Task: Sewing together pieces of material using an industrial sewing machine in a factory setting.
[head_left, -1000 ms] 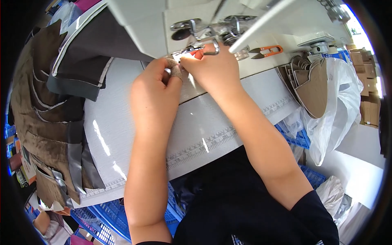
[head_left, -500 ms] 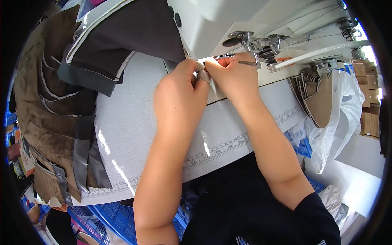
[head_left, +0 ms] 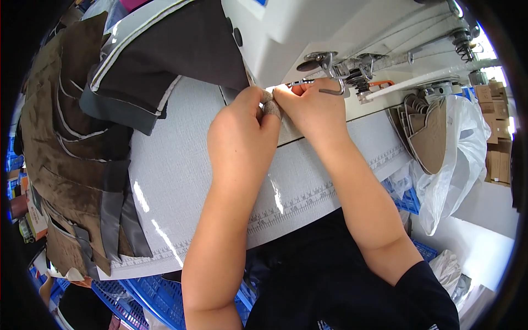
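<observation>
Both my hands meet at the working area of a white sewing machine (head_left: 308,33). My left hand (head_left: 239,129) is closed, thumb and forefinger pinched together; greyish wraps cover those fingertips. The narrow end of a dark brown fabric piece (head_left: 187,49) with pale edges runs down behind this hand; whether the fingers grip it is hidden. Close beside it, my right hand (head_left: 316,110) is also closed, its fingertips bent in under the machine's metal parts (head_left: 330,69). What it pinches is too small and covered to make out.
Brown plush pieces with grey strips (head_left: 71,154) lie heaped on the left of the pale table (head_left: 170,165), which has a printed ruler along its front. At right are stacked brown cut pieces (head_left: 429,132), a clear plastic bag (head_left: 462,154) and cartons (head_left: 498,159). Blue crates (head_left: 154,297) stand below.
The view has shifted slightly. Both hands keep almost the same place and closed pose by the machine, and the dark fabric piece hardly moves.
</observation>
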A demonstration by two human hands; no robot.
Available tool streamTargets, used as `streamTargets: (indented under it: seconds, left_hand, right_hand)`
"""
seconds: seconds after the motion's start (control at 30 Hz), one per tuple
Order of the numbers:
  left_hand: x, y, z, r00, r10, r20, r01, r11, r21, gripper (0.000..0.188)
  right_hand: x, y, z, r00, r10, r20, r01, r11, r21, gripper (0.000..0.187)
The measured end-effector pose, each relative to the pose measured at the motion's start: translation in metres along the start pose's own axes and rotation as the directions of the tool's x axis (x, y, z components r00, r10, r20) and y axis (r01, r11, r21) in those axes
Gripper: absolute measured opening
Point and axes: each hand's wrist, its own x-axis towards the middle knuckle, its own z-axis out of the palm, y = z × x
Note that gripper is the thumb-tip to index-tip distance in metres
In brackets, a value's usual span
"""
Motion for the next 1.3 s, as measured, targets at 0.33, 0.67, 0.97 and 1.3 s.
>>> streamTargets:
  seconds: [0.33,0.67,0.97,1.3]
  left_hand:
    - [-0.0002,-0.0005,0.0015,1.0,-0.024,0.006,0.024,1.0,-0.017,0.009]
    - [0.0006,0.0006,0.0004,1.0,-0.028,0.008,0.028,0.999,-0.021,0.014]
    - [0.001,0.002,0.0002,0.999,-0.037,0.02,0.037,0.999,-0.002,0.015]
    - [0.0005,0.0008,0.0012,1.0,-0.008,-0.01,0.008,1.0,0.002,0.013]
  right_hand:
    - [-0.0009,-0.0022,-0.0026,0.999,0.034,0.031,-0.032,0.998,-0.048,0.036]
    - [-0.0016,-0.0013,-0.0043,0.999,0.028,0.04,-0.028,1.0,0.0,0.036]
    - [-0.0006,-0.0001,-0.0065,0.998,0.028,0.064,-0.028,1.0,0.002,0.035]
    - [-0.0022,0.001,-0.0058,1.0,-0.003,0.024,0.002,0.999,0.046,0.035]
